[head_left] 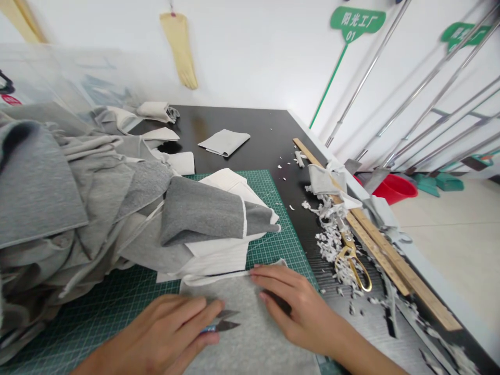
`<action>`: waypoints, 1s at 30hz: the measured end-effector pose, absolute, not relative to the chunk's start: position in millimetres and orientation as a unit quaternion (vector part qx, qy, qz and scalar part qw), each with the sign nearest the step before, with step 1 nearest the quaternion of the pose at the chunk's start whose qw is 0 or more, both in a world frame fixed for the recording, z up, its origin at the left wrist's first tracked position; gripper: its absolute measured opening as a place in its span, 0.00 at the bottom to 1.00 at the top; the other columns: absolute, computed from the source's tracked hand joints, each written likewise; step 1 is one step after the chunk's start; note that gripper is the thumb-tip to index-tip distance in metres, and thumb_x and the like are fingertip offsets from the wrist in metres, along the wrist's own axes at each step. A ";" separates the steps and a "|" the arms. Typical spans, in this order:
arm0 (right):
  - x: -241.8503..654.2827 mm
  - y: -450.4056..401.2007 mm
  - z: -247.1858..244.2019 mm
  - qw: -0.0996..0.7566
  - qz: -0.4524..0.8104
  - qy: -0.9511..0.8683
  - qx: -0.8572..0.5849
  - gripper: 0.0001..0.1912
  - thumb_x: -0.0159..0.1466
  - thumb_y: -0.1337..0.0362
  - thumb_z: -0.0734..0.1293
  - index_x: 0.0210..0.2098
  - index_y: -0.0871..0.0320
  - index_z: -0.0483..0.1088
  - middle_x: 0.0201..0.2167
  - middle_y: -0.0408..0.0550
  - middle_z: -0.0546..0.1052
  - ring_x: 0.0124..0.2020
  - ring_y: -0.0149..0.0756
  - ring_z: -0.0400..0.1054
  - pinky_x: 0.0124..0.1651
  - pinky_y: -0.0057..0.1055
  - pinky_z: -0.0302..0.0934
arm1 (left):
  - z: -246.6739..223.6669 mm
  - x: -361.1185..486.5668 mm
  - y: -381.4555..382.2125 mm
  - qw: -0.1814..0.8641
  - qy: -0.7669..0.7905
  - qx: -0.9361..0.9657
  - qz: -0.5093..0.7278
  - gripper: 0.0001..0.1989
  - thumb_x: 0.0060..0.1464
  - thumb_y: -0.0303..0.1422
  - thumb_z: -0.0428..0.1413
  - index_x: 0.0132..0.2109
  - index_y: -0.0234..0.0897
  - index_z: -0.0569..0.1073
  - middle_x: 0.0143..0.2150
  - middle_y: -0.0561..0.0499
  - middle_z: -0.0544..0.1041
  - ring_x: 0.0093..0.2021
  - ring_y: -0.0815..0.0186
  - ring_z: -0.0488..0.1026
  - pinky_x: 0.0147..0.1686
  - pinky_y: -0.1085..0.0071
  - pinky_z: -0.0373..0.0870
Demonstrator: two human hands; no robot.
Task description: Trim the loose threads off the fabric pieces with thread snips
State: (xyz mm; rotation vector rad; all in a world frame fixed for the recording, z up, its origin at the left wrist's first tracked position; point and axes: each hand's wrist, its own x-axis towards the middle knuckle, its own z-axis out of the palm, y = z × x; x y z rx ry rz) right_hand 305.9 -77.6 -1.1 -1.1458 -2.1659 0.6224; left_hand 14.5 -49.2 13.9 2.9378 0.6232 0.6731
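My left hand (166, 330) is closed around a pair of thread snips (227, 325), whose dark blades poke out past the fingertips and stand apart. Under both hands lies a piece of light grey fabric (250, 346) with a folded far edge. My right hand (299, 299) rests on that fabric near its edge, fingers stretched out and thumb apart from them. Just beyond are a darker grey fabric piece (207, 211) and white ribbed fabric (219, 255), both on the green cutting mat (287, 234).
A large heap of grey fabric (97, 192) fills the left side. Gold-handled scissors (353, 263), wooden rulers (406, 265) and fabric scraps (330, 229) lie along the right edge of the black table (265, 133). A folded grey cloth (224, 141) sits farther back.
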 end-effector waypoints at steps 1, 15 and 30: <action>305.7 -77.3 -1.3 0.302 0.233 -0.817 -0.432 0.18 0.70 0.71 0.63 0.58 0.58 0.73 0.56 0.53 0.80 0.57 0.40 0.75 0.63 0.41 0.69 | 14.7 14.0 -50.1 0.035 0.196 0.955 0.218 0.16 0.76 0.30 0.43 0.54 0.36 0.75 0.43 0.52 0.82 0.37 0.68 0.80 0.36 0.70 0.73; 306.3 -79.2 -1.0 0.292 0.222 -0.825 -0.430 0.19 0.70 0.71 0.63 0.59 0.60 0.72 0.57 0.54 0.79 0.58 0.39 0.74 0.63 0.40 0.70 | 15.7 13.6 -51.9 0.037 0.194 0.955 0.220 0.16 0.76 0.32 0.42 0.55 0.34 0.74 0.43 0.51 0.82 0.37 0.67 0.80 0.37 0.68 0.73; 306.2 -81.6 1.5 0.275 0.204 -0.834 -0.433 0.20 0.70 0.71 0.63 0.60 0.59 0.71 0.58 0.55 0.78 0.59 0.41 0.74 0.62 0.42 0.71 | 15.4 14.1 -52.5 0.051 0.188 0.958 0.212 0.16 0.76 0.29 0.42 0.53 0.34 0.74 0.41 0.51 0.81 0.35 0.68 0.78 0.34 0.69 0.73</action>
